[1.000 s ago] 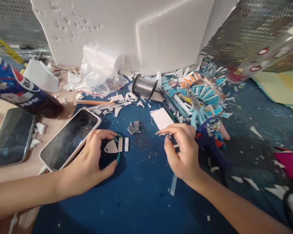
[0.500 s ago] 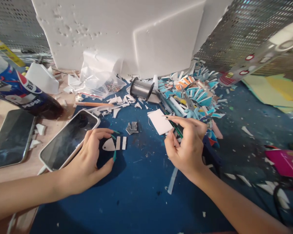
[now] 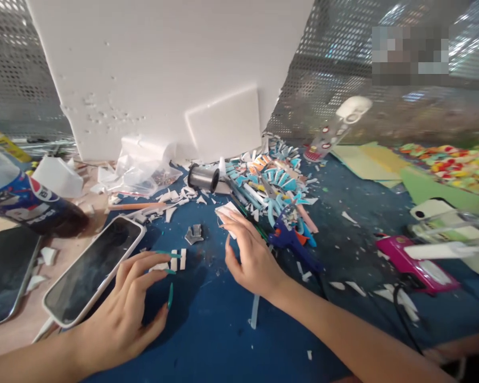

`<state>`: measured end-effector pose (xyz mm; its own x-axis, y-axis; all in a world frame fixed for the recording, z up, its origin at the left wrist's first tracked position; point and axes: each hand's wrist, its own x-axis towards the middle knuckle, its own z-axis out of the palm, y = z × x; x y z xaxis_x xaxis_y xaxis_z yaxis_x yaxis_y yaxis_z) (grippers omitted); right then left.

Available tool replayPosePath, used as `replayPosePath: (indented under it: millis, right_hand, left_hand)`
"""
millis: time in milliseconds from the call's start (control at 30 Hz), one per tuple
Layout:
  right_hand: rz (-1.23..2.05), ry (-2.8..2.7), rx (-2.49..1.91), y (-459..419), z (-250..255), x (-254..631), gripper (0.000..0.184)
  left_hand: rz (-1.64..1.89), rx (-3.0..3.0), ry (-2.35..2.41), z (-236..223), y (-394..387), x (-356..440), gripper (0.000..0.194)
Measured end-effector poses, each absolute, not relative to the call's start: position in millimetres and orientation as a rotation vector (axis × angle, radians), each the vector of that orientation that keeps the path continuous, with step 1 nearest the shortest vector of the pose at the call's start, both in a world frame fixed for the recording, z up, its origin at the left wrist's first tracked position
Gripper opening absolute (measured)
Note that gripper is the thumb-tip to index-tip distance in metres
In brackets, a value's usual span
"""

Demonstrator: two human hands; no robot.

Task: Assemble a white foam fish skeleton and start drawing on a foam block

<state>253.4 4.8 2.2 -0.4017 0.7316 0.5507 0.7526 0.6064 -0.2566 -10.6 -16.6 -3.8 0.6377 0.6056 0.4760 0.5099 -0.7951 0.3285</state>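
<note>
Head view: just moved right hand (image 3: 253,256) farther over white rectangular card (image 3: 225,209), unclear if gripping; holding left hand (image 3: 132,298) open toward left edge of blue surface (image 3: 207,346).

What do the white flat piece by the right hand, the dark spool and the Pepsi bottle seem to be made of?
White flat piece: matte, perhaps card or foam; its face shows no gloss.
Dark spool: probably hard plastic, slightly glossy, from its smooth, thin rims.
Pepsi bottle: most likely clear, shiny plastic; dark drink shows through its wall.
</note>
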Motion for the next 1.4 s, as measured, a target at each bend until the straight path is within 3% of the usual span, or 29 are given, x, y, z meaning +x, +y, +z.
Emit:
replayPosePath:
  millis: [167,367,833,1000,1167,1400]
  right_hand:
    - [-0.061,-2.147,-1.361,4,-3,251,0.033]
    - [-0.067,-2.101,-1.532,14,-18,258,0.039]
    - [-0.103,-2.110,-1.458,12,-9,260,0.056]
    - [-0.123,-2.153,-1.561,9,-11,255,0.039]
    - [-0.125,-2.085,-1.755,12,32,269,0.027]
    - [-0.129,-1.328,-2.506,95,94,401,0.034]
  left_hand:
    - [0.896,2.671,0.968,-6,-19,-7,0.036]
    - [0.917,2.606,1.014,-7,-19,-6,0.031]
    - [0.933,2.599,1.023,-10,-17,-6,0.030]
    - [0.912,2.603,1.017,-10,-17,-7,0.033]
    - [0.919,2.619,1.015,-9,-17,-6,0.032]
    - [0.950,2.622,0.990,-11,-18,-5,0.030]
